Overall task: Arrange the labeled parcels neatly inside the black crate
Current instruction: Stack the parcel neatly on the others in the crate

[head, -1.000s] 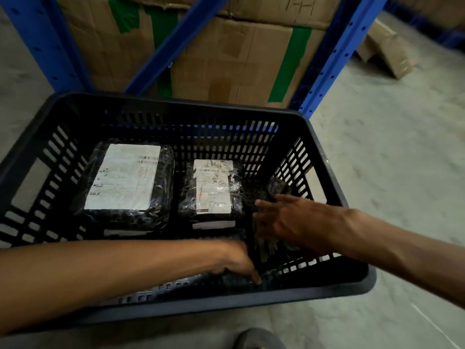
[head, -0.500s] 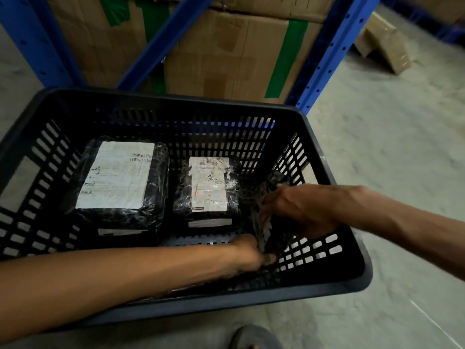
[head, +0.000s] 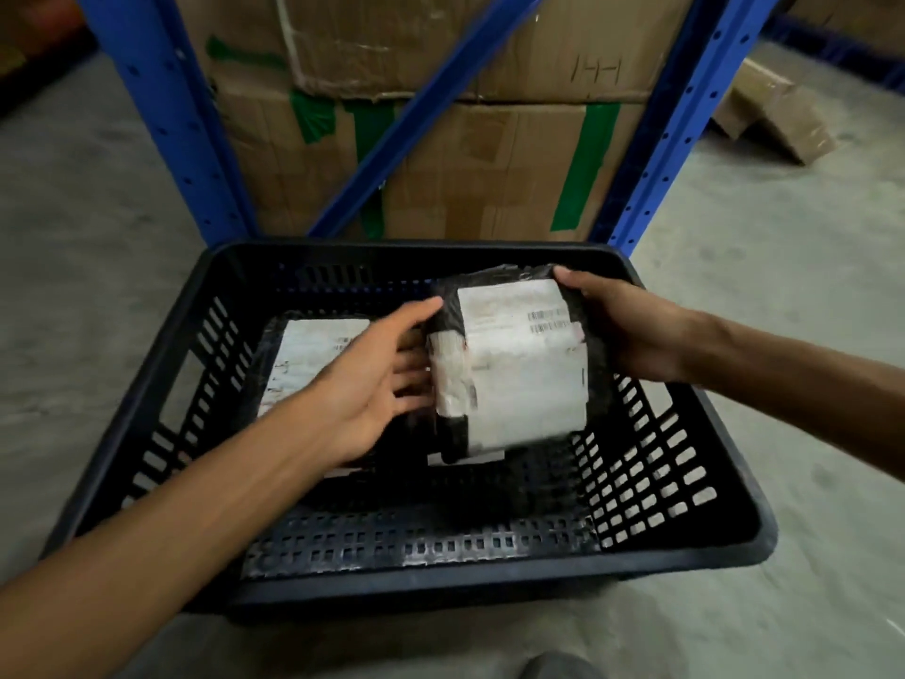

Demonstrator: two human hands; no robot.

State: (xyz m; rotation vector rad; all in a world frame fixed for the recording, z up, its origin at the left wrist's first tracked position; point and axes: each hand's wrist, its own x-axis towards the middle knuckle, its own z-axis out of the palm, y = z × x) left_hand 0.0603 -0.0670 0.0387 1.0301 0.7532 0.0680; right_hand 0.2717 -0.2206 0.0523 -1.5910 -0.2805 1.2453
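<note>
A black slatted crate (head: 676, 546) stands on the floor in front of me. Above its middle I hold a black-wrapped parcel (head: 519, 365) with white labels, tilted. My right hand (head: 622, 325) grips its right edge. My left hand (head: 377, 374) presses against its left side with the fingers spread along it. A second labeled parcel (head: 308, 355) lies flat on the crate's floor at the left, partly hidden by my left hand. Under the held parcel shows the white label edge of another parcel (head: 465, 458).
Behind the crate rises a blue steel rack (head: 166, 120) with a diagonal brace, stacked with big cardboard boxes (head: 489, 178) taped in green. A loose cardboard box (head: 774, 115) lies on the concrete floor at the far right. My shoe tip (head: 558, 668) shows at the bottom.
Both hands were low at the crate's right front corner on a dark parcel. Now that parcel is lifted above the crate's middle, label up, and the view has pulled back.
</note>
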